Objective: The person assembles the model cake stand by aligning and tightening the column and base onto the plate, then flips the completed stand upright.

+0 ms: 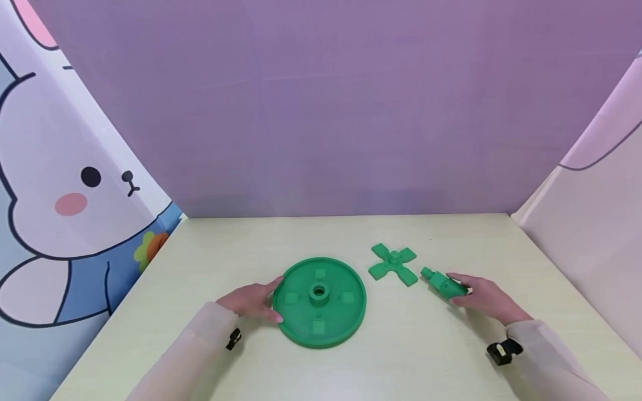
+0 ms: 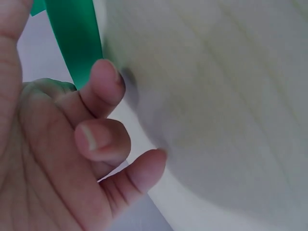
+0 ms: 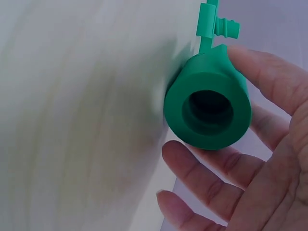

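In the head view a large round green disc (image 1: 336, 314) lies on the table, with a raised rim, a hollow hub at its centre and several pale square patches around it. My left hand (image 1: 251, 302) holds the disc's left edge between thumb and fingers; the left wrist view shows the other fingers (image 2: 101, 137) curled beside the green rim (image 2: 77, 43). Off to the right, my right hand (image 1: 486, 301) grips a green hollow cylinder piece (image 1: 443, 284) with a narrower end pointing away. Its round opening faces the right wrist camera, thumb on one side (image 3: 274, 77).
A flat green cross-shaped piece (image 1: 393, 264) with a central peg lies between the disc and the cylinder piece, slightly farther back. Behind the pale table (image 1: 401, 345) rises a purple backdrop (image 1: 351, 111). Printed side panels flank the table, one with a cartoon rabbit (image 1: 60, 156).
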Action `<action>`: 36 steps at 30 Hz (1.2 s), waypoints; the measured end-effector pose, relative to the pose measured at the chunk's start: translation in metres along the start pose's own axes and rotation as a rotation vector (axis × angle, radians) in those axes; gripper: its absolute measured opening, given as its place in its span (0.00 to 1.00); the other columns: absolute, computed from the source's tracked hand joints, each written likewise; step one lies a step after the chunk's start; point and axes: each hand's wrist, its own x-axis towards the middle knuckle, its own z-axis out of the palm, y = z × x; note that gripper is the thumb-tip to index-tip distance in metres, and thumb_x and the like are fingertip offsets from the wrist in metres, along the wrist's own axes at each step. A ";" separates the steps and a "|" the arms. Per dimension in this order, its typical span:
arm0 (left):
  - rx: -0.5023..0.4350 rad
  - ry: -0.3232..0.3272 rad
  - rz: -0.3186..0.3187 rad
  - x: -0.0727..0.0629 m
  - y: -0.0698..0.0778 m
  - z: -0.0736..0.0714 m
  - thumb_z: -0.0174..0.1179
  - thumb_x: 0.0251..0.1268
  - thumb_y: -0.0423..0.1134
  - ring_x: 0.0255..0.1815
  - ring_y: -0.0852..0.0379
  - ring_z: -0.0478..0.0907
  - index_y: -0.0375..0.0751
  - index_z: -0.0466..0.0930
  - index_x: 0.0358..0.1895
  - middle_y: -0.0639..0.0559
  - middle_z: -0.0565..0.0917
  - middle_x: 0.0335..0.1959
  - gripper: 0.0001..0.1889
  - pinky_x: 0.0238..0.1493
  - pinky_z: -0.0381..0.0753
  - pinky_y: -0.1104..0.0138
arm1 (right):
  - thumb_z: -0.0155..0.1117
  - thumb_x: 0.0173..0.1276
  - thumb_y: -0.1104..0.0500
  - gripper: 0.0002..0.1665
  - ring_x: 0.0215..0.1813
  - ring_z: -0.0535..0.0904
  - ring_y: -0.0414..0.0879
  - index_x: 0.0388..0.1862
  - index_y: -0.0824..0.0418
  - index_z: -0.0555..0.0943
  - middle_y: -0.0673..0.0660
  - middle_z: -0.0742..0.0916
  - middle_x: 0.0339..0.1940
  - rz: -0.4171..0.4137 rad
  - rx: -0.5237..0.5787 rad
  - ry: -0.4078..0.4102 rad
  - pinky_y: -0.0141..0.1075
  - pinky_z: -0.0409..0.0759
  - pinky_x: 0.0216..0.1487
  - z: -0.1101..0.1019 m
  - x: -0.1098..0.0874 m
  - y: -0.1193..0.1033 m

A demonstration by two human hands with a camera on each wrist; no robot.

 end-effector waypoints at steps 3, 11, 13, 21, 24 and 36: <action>0.016 0.002 -0.029 0.000 0.000 0.001 0.73 0.49 0.53 0.63 0.39 0.69 0.37 0.47 0.76 0.35 0.73 0.61 0.56 0.57 0.70 0.46 | 0.72 0.57 0.57 0.40 0.43 0.75 0.53 0.65 0.71 0.69 0.77 0.78 0.53 0.008 -0.019 0.005 0.45 0.73 0.43 0.002 0.002 0.000; 0.032 0.000 -0.018 0.000 0.003 0.001 0.74 0.47 0.54 0.60 0.41 0.72 0.40 0.46 0.77 0.38 0.76 0.58 0.58 0.55 0.72 0.47 | 0.72 0.56 0.58 0.41 0.47 0.76 0.59 0.65 0.73 0.68 0.80 0.77 0.53 0.020 -0.024 -0.012 0.52 0.74 0.46 0.001 0.004 0.000; 0.034 -0.004 -0.014 0.000 0.004 0.001 0.73 0.48 0.54 0.60 0.41 0.72 0.38 0.45 0.76 0.38 0.77 0.57 0.58 0.55 0.72 0.47 | 0.72 0.56 0.58 0.41 0.47 0.76 0.60 0.65 0.73 0.68 0.79 0.77 0.53 0.024 -0.029 -0.018 0.53 0.74 0.46 0.001 0.005 0.001; 0.062 -0.031 -0.045 -0.002 0.008 0.003 0.71 0.50 0.55 0.60 0.41 0.72 0.33 0.44 0.76 0.37 0.76 0.57 0.57 0.56 0.71 0.48 | 0.75 0.52 0.57 0.42 0.47 0.77 0.61 0.62 0.75 0.70 0.78 0.79 0.50 0.020 -0.054 -0.019 0.56 0.75 0.47 0.004 0.007 0.000; 0.059 -0.025 -0.045 -0.002 0.007 0.004 0.71 0.51 0.54 0.61 0.40 0.71 0.34 0.43 0.76 0.36 0.75 0.59 0.57 0.57 0.70 0.47 | 0.74 0.53 0.55 0.41 0.46 0.77 0.60 0.62 0.74 0.71 0.77 0.80 0.50 0.024 -0.054 0.003 0.55 0.75 0.46 0.004 0.007 0.000; 0.027 0.012 -0.069 0.002 0.004 0.007 0.73 0.49 0.53 0.64 0.39 0.68 0.39 0.43 0.77 0.37 0.72 0.64 0.58 0.59 0.69 0.46 | 0.72 0.55 0.56 0.37 0.37 0.77 0.49 0.61 0.70 0.72 0.62 0.82 0.40 0.070 0.144 0.028 0.38 0.76 0.34 0.001 0.002 -0.004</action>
